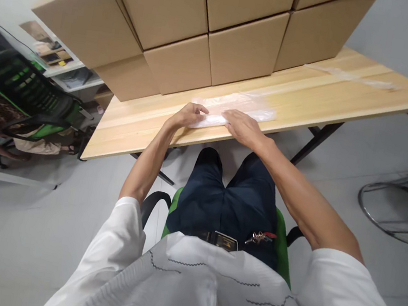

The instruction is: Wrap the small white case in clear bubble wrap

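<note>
white shirt [206, 291] fills the near edge of the view; dark trousers [228, 197] sit above it on a green chair [284, 247], with keys [260, 238] clipped at the belt. both bare forearms extend forward to the near edge of the wooden table [351, 93].

left hand [188, 116] lies palm down, fingers nearly flat, on the left end of a clear plastic bag [241, 108]. right hand [242, 127] lies palm down just beside it, fingers flat, pressing the near edge of the bag. neither hand grips; both rest spread on the plastic. the two hands are close together, not touching.

bag lies flat on the table, near its front edge, with pale contents that cannot be identified. its far side reaches toward the boxes [215, 27].

cardboard boxes are stacked in rows on the far half of the table, closed, touching one another. a second strip of clear plastic [349, 76] lies on the table to the right, well apart from the bag.

left of the table stands another green chair [25, 88].
</note>
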The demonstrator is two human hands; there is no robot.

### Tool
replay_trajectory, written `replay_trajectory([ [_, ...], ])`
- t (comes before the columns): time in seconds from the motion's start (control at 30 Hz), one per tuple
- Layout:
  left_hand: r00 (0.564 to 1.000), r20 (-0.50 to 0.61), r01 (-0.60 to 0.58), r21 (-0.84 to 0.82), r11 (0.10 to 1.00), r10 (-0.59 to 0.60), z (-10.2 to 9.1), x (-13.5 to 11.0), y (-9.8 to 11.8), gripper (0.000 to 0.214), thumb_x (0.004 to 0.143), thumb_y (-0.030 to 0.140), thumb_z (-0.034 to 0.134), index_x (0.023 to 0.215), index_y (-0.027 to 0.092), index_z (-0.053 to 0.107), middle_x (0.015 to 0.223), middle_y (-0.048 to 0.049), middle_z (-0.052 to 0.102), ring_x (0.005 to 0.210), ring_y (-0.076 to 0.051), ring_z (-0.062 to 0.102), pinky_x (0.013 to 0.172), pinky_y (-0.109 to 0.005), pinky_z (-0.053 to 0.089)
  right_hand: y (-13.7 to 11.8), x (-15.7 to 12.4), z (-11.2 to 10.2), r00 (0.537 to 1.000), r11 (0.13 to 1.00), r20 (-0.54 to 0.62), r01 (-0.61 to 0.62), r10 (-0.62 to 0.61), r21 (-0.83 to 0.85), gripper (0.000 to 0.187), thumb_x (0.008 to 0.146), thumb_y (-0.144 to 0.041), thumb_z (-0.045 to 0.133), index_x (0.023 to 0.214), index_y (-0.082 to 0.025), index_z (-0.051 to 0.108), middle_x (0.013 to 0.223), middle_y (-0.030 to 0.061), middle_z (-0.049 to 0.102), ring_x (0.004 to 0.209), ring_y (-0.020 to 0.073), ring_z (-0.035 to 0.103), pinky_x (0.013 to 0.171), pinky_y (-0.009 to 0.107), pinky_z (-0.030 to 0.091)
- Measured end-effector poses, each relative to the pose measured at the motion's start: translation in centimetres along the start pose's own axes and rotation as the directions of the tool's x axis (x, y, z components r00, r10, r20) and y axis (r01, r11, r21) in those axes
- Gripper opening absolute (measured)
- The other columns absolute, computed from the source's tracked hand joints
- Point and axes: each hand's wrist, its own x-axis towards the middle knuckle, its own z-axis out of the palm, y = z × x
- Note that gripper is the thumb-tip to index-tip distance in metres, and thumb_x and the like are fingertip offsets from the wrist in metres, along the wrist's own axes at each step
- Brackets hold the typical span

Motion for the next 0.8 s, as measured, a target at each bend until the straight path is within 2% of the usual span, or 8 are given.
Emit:
replay_trajectory([
  [0.13, 0.999, -0.025, 0.021, 0.016, 1.000, -0.021, -0.3, -0.6, -0.3, 0.033, 0.090, 0.015, 0.082, 0.122, 0.015, 0.091, 0.071, 0.0061, 0.058, 0.063, -0.013, 0.049, 0.063, -0.029, 0.039, 0.5, -0.1, 0.4, 1.000, 1.000, -0.010, 0.019, -0.019, -0.009, 0.060, 0.121, -0.021, 0.055, 0.176, -0.016, 0.077, 0.185, 0.0202, 0.077, 0.179, 0.0394, 0.069, 0.153, 0.067, 0.056],
  [0.27, 0.999, -0.036, 0.041, 0.158, 0.987, -0.036, -0.6, -1.1, -0.5, 0.045, 0.093, 0.011, 0.077, 0.135, 0.011, 0.093, 0.077, 0.0034, 0.066, 0.066, -0.015, 0.058, 0.068, -0.029, 0.049, 0.6, -0.2, 0.4, 1.000, 0.999, -0.006, 0.020, -0.020, -0.026, 0.060, 0.121, -0.022, 0.054, 0.176, -0.015, 0.077, 0.185, 0.0214, 0.077, 0.177, 0.0408, 0.070, 0.151, 0.068, 0.057],
  [0.4, 0.994, -0.106, 0.031, 0.425, 0.904, 0.015, -0.8, -1.7, -1.3, 0.051, 0.103, 0.009, 0.071, 0.149, 0.015, 0.092, 0.118, -0.0119, 0.092, 0.111, -0.028, 0.085, 0.105, -0.037, 0.067, 0.4, -0.4, 0.3, 1.000, 0.999, -0.013, 0.028, -0.028, -0.034, 0.062, 0.118, -0.022, 0.058, 0.176, -0.016, 0.078, 0.181, 0.0225, 0.079, 0.173, 0.0449, 0.072, 0.148, 0.071, 0.060],
  [0.47, 0.975, -0.214, 0.068, 0.537, 0.841, 0.057, -0.6, -2.1, -1.8, 0.051, 0.110, 0.010, 0.068, 0.155, 0.018, 0.089, 0.146, -0.0188, 0.091, 0.138, -0.036, 0.084, 0.124, -0.046, 0.065, 0.1, -0.5, 0.4, 1.000, 0.999, -0.024, 0.018, -0.019, -0.040, 0.062, 0.116, -0.023, 0.059, 0.175, -0.018, 0.079, 0.179, 0.0219, 0.081, 0.171, 0.0463, 0.073, 0.146, 0.073, 0.061],
  [0.53, 0.944, -0.302, 0.069, 0.579, 0.812, 0.135, 0.3, -2.2, -2.2, 0.048, 0.119, 0.017, 0.064, 0.161, 0.019, 0.085, 0.160, -0.0234, 0.086, 0.149, -0.042, 0.081, 0.130, -0.053, 0.063, -0.4, -0.7, 0.3, 0.999, 0.998, -0.031, -0.007, 0.006, -0.058, 0.061, 0.117, -0.025, 0.057, 0.173, -0.019, 0.079, 0.177, 0.0220, 0.081, 0.170, 0.0470, 0.074, 0.145, 0.073, 0.062],
  [0.6, 0.925, -0.278, -0.050, 0.584, 0.811, 0.257, 1.8, -2.0, -2.4, 0.044, 0.126, 0.028, 0.061, 0.164, 0.020, 0.082, 0.163, -0.0250, 0.082, 0.150, -0.043, 0.080, 0.131, -0.056, 0.062, -1.1, -0.8, 0.2, 0.999, 0.995, -0.024, -0.040, 0.038, -0.086, 0.060, 0.117, -0.026, 0.052, 0.171, -0.020, 0.078, 0.175, 0.0225, 0.082, 0.168, 0.0477, 0.073, 0.141, 0.073, 0.063],
  [0.7, 0.882, -0.102, -0.323, 0.580, 0.748, 0.460, 5.2, -1.0, -2.1, 0.046, 0.127, 0.036, 0.059, 0.166, 0.023, 0.080, 0.164, -0.0236, 0.081, 0.153, -0.043, 0.077, 0.135, -0.059, 0.060, -1.9, -0.7, -0.2, 0.997, 0.988, 0.006, -0.081, 0.083, -0.135, 0.057, 0.117, -0.029, 0.050, 0.166, -0.020, 0.079, 0.167, 0.0253, 0.085, 0.158, 0.0505, 0.076, 0.131, 0.072, 0.067],
  [0.8, 0.856, 0.011, -0.435, 0.558, 0.707, 0.517, 8.6, -0.2, -1.6, 0.054, 0.127, 0.032, 0.052, 0.174, 0.018, 0.074, 0.164, -0.0255, 0.081, 0.153, -0.043, 0.077, 0.134, -0.060, 0.062, -2.4, -0.7, -0.7, 0.991, 0.977, 0.030, -0.121, 0.128, -0.178, 0.054, 0.117, -0.032, 0.051, 0.160, -0.017, 0.081, 0.153, 0.0299, 0.088, 0.146, 0.0529, 0.081, 0.119, 0.069, 0.070],
])
